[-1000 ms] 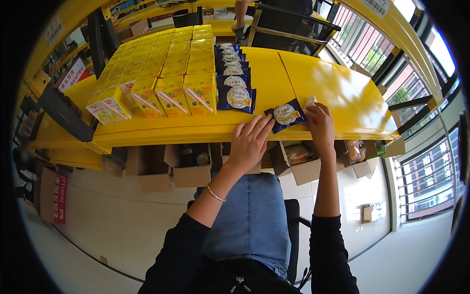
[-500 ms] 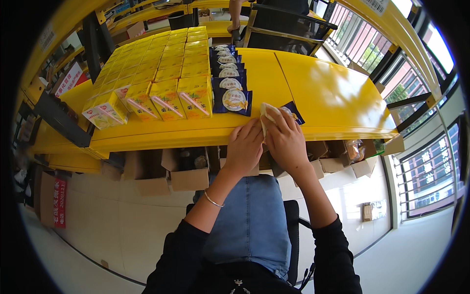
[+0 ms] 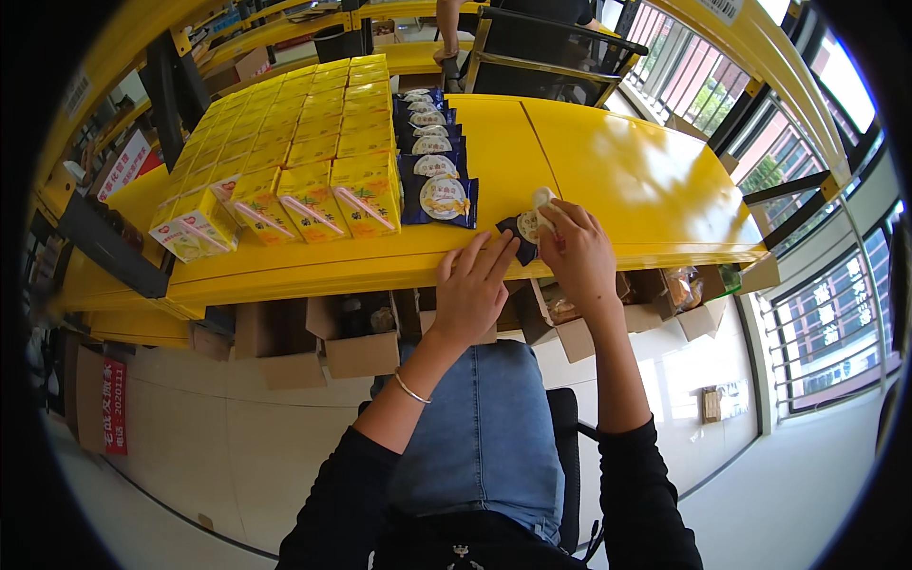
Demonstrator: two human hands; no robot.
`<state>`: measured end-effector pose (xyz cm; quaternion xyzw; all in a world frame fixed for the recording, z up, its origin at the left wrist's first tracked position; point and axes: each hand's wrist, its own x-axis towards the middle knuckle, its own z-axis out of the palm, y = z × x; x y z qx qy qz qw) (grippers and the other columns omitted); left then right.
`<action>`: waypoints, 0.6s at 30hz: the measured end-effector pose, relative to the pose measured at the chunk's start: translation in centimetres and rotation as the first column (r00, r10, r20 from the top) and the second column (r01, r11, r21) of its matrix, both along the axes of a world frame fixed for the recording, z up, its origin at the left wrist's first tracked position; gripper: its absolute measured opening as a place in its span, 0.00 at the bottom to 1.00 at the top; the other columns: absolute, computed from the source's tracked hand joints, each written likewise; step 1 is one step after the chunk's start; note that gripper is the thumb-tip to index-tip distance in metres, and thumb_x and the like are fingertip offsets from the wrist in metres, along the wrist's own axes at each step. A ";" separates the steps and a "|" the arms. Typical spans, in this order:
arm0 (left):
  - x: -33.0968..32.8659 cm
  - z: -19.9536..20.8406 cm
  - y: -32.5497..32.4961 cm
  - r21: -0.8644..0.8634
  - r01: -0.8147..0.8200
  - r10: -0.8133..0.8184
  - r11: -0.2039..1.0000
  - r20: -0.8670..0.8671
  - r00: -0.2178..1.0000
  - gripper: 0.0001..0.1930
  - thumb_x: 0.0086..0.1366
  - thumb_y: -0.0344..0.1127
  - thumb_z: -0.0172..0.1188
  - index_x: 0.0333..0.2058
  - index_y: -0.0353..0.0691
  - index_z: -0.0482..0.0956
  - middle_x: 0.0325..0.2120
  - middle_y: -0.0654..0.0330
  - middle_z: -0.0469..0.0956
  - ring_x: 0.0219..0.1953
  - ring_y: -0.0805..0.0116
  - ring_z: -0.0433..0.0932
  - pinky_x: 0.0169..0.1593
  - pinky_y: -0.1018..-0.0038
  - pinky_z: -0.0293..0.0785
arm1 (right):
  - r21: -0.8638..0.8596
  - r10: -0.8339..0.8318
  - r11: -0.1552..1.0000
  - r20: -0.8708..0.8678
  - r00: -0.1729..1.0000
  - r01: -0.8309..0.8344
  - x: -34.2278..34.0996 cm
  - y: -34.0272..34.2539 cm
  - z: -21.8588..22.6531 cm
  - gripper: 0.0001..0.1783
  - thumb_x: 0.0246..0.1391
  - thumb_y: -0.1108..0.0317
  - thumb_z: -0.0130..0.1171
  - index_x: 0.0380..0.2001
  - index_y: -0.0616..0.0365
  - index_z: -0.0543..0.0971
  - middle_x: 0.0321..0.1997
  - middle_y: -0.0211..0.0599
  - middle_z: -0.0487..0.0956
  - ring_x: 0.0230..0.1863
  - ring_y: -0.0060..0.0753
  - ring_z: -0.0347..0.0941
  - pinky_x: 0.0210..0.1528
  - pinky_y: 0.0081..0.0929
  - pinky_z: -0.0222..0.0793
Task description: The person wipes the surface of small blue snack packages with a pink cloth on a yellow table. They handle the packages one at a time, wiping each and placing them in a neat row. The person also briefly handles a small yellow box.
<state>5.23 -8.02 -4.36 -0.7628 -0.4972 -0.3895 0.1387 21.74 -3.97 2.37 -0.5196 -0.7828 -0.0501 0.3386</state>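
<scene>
My right hand is closed round a cream cloth, pressing it against a small dark blue snack packet with a round pale label. That packet lies near the front edge of the yellow shelf, partly covered by the cloth and fingers. Beside its left end is my left hand, palm down with fingers stretched out, the fingertips close to or touching the packet. To the left, a row of overlapping blue snack packets runs away from me along the yellow drink cartons.
Rows of cartons with straws fill the shelf's left side. Under the shelf stand open cardboard boxes. A dark shelf post rises at the left. Beyond the shelf, another person sits by a black chair.
My hands have moved apart, the right one shifting right with the cloth. More of the packet shows now, left of the cloth. The view has shifted slightly.
</scene>
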 end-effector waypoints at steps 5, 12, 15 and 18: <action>0.3 -0.2 0.0 -0.007 -0.008 0.008 1.000 0.032 0.999 0.28 0.53 0.29 0.57 0.56 0.47 0.73 0.57 0.67 0.71 0.60 0.66 0.66 0.60 0.63 0.54 | -0.134 -0.068 0.989 -0.056 0.996 0.060 2.1 0.9 -0.7 0.14 0.54 0.66 0.55 0.44 0.53 0.81 0.49 0.37 0.79 0.48 0.47 0.74 0.50 0.36 0.71; 0.2 -0.2 -0.1 -0.005 0.000 0.000 1.000 0.031 1.000 0.28 0.53 0.29 0.56 0.56 0.46 0.72 0.57 0.67 0.71 0.60 0.66 0.66 0.61 0.63 0.53 | 0.080 -0.131 0.986 -0.144 0.981 0.144 3.2 -1.0 1.4 0.14 0.54 0.71 0.54 0.44 0.53 0.81 0.51 0.37 0.77 0.48 0.46 0.73 0.49 0.36 0.70; 0.2 -0.4 0.0 -0.004 -0.012 0.012 1.000 0.016 1.000 0.28 0.53 0.29 0.56 0.56 0.47 0.72 0.57 0.67 0.71 0.60 0.66 0.65 0.61 0.63 0.53 | 0.248 0.050 0.969 -0.101 0.994 -0.024 0.8 -3.4 2.5 0.17 0.50 0.76 0.56 0.45 0.55 0.80 0.52 0.38 0.76 0.48 0.43 0.72 0.50 0.36 0.70; 0.2 -0.6 0.1 0.001 -0.011 0.011 1.000 0.023 1.000 0.28 0.54 0.30 0.56 0.57 0.47 0.71 0.57 0.68 0.70 0.60 0.66 0.65 0.61 0.63 0.53 | 0.162 0.131 0.975 0.149 0.980 -0.154 0.0 -3.7 0.8 0.17 0.48 0.77 0.57 0.43 0.54 0.81 0.50 0.32 0.77 0.48 0.41 0.73 0.49 0.33 0.70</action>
